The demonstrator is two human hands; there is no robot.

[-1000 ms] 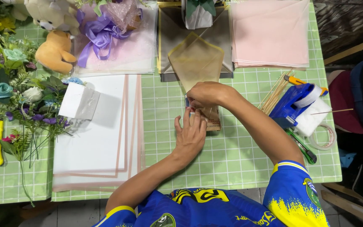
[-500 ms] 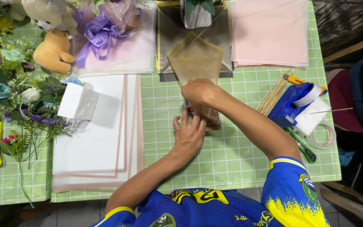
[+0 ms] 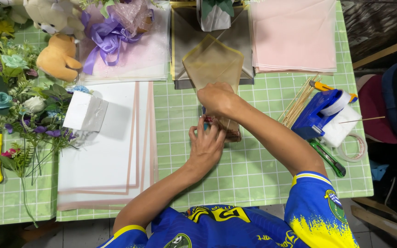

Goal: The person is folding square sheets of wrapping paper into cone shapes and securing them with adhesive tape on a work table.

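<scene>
Tan mesh sheet (image 3: 213, 62), sheer, folded to a point, lay mid-tabletop toward the far edge, over a small dark patterned item (image 3: 229, 133). Right hand (image 3: 217, 98) pinched its lower end; left hand (image 3: 206, 142) pressed flat against the item on the green checked tablecloth (image 3: 253, 170).

Bright, even light falls from overhead onto the green checked worktop (image 3: 263, 170), and colours read clean with no blown-out glare. A soft shadow lies just right of the folded silver card (image 3: 86, 111) on the white sheets (image 3: 111, 151). Right of the worktop the surroundings sink into dimness. Focus is sharp across the worktop; its far edges bow slightly.
</scene>
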